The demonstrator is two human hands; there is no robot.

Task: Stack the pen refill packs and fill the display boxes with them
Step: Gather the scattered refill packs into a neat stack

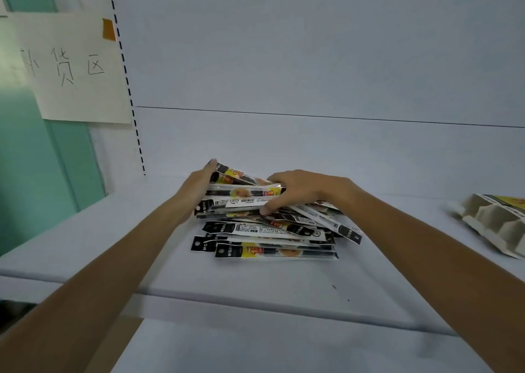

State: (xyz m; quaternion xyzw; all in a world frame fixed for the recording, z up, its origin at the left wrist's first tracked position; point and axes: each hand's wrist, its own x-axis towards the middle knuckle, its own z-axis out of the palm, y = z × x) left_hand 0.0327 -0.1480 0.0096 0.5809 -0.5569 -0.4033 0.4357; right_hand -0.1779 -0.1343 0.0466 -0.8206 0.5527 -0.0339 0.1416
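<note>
Pen refill packs [270, 236] are piled loosely mid-shelf [255, 281], mostly lengthwise left-to-right, a few skewed toward the right. A top bundle [247, 196] of the pile is held at both ends. The left hand [199, 185] is cupped on its left end, fingers [211, 164] curled over the top edge. The right hand [298, 190] is clamped on its right end, fingers curled over the top and thumb tucked underneath. The lower packs are left lying flat on the shelf. A compartmented cardboard display box [497, 224] is seen at the far right, well apart from the pile. A handwritten paper sign [76, 68] is taped to the wall at left.
</note>
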